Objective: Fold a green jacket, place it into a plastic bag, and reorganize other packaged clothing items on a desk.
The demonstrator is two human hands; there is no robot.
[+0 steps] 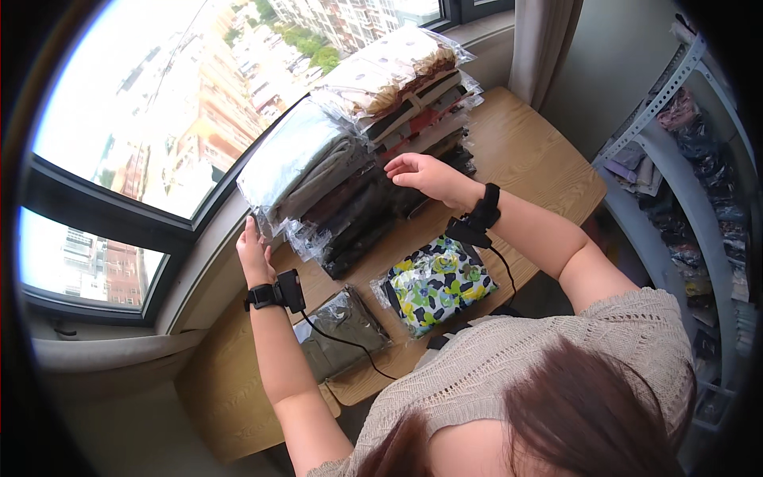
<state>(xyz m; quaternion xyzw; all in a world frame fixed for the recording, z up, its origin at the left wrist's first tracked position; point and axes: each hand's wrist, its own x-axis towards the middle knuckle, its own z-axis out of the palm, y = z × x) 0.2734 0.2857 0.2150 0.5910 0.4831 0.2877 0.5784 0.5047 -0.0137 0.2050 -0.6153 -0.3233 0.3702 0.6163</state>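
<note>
Two stacks of folded clothes in clear plastic bags stand side by side against the window. On top of the left stack is a light blue bagged garment [298,155]; a cream bagged garment with ruffled edging [389,67] tops the right one. My left hand [254,254] is at the left stack's near left edge, index finger stretched up along the plastic and seemingly touching it. My right hand [429,176] hovers in front of the stacks, fingers loosely bent and apart, with nothing in it. Nearer me lie a bagged floral garment [441,286] and a bagged grey-green garment [342,334].
Everything rests on a wooden table [524,151] with a rounded right end. A large window [191,127] with a dark frame borders its far left. At the right, metal shelves [660,159] hold many bagged clothes. Black cables [350,342] run from both wrist devices.
</note>
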